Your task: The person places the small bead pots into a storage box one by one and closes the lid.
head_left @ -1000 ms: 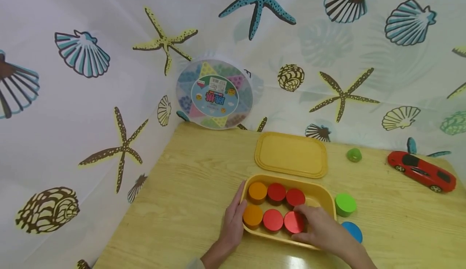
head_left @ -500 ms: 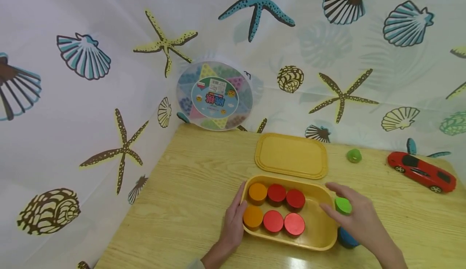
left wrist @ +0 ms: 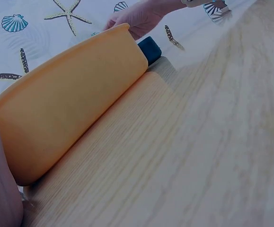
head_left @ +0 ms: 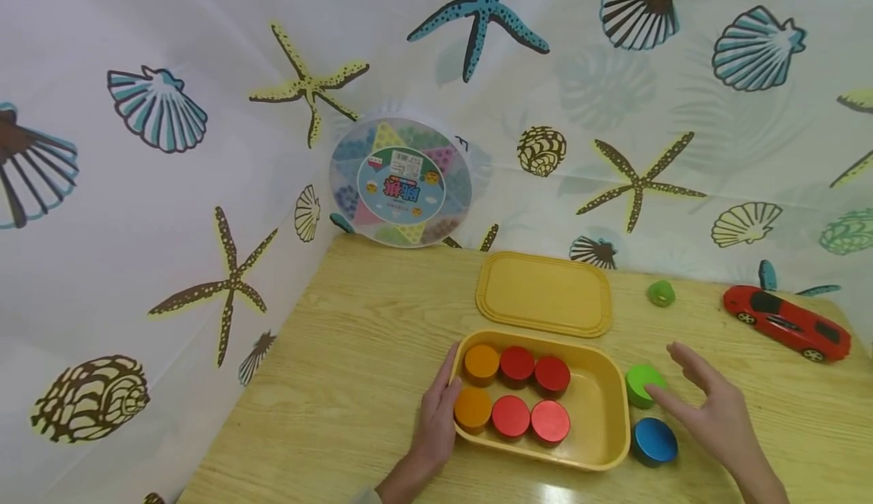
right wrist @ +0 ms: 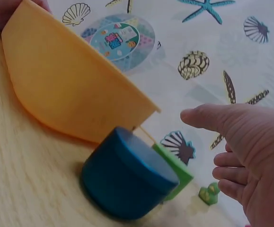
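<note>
A yellow plastic box (head_left: 593,455) holds round lids or discs: two orange discs (head_left: 473,408) at its left end and several red discs (head_left: 511,416) beside them. My left hand (head_left: 433,417) grips the box's left end, its fingers along the outer wall and its thumb at the rim. To the right of the box, my right hand (head_left: 716,413) is held above the table with fingers apart and nothing in them. Nearest to it are a green disc (head_left: 639,384) and a blue disc (head_left: 655,442), which stand outside the box's right wall.
Behind the box lies a flat yellow lid (head_left: 544,294). A small green toy (head_left: 661,293) and a red toy car (head_left: 786,324) are at the back right. A round game box (head_left: 401,183) leans against the patterned cloth (head_left: 532,49).
My right hand has let go of the front red disc inside the box and moved right, out past the green and blue discs. The left hand stays at the box.
</note>
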Demonstrator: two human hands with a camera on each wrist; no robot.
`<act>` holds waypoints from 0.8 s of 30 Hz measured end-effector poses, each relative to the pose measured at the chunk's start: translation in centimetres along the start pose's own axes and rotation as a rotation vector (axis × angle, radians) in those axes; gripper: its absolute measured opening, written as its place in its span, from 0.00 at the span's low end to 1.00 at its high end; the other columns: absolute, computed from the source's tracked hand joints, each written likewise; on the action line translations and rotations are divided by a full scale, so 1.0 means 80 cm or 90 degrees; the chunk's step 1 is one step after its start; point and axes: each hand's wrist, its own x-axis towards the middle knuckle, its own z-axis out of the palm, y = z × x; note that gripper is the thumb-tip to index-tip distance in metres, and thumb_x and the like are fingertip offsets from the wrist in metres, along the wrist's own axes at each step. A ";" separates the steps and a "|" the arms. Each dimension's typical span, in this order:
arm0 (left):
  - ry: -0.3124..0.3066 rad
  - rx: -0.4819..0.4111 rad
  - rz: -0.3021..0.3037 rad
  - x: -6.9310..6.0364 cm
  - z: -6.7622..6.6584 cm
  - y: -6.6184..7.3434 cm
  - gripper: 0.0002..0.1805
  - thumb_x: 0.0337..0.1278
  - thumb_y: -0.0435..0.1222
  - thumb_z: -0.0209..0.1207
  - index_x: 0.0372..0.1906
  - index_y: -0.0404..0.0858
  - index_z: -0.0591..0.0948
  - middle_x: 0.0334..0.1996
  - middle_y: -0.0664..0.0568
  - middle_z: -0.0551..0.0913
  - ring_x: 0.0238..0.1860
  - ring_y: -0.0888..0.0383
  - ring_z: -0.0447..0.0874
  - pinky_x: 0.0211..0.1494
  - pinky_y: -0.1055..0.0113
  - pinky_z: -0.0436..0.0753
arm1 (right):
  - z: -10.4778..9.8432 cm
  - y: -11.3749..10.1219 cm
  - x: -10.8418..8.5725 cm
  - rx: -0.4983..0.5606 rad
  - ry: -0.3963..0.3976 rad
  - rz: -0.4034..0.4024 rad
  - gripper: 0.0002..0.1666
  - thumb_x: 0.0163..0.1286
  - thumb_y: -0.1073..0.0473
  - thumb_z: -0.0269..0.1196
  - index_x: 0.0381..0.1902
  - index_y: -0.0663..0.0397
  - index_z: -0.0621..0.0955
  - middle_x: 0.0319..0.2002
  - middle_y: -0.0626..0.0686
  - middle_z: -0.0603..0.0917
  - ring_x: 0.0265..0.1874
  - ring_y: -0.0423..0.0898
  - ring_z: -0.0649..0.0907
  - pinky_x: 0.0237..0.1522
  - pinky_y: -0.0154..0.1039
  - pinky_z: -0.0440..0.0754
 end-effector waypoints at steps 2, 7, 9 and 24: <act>0.000 -0.002 0.000 0.001 0.000 0.000 0.30 0.87 0.38 0.36 0.85 0.38 0.51 0.84 0.45 0.52 0.83 0.56 0.49 0.78 0.79 0.51 | 0.001 0.005 0.001 0.012 -0.022 0.027 0.49 0.66 0.46 0.76 0.77 0.60 0.70 0.69 0.65 0.77 0.66 0.67 0.76 0.51 0.09 0.65; 0.002 0.002 0.000 0.001 0.000 0.003 0.30 0.87 0.39 0.36 0.85 0.39 0.51 0.84 0.46 0.52 0.83 0.55 0.48 0.78 0.79 0.51 | 0.004 0.020 0.004 0.036 -0.092 0.075 0.53 0.67 0.42 0.74 0.80 0.59 0.65 0.72 0.65 0.75 0.68 0.67 0.76 0.54 0.18 0.75; 0.003 0.006 -0.007 0.000 0.000 0.003 0.30 0.87 0.39 0.36 0.85 0.40 0.51 0.84 0.47 0.52 0.83 0.56 0.48 0.78 0.79 0.50 | 0.008 0.025 0.004 0.039 -0.115 0.085 0.54 0.66 0.40 0.74 0.80 0.58 0.64 0.72 0.65 0.74 0.68 0.67 0.76 0.58 0.29 0.82; 0.007 -0.006 -0.004 0.000 0.001 0.005 0.30 0.87 0.39 0.36 0.85 0.41 0.51 0.84 0.46 0.52 0.82 0.57 0.49 0.78 0.79 0.51 | 0.026 0.046 0.007 0.012 -0.069 0.014 0.43 0.65 0.44 0.76 0.72 0.56 0.77 0.65 0.60 0.82 0.56 0.21 0.74 0.52 0.13 0.68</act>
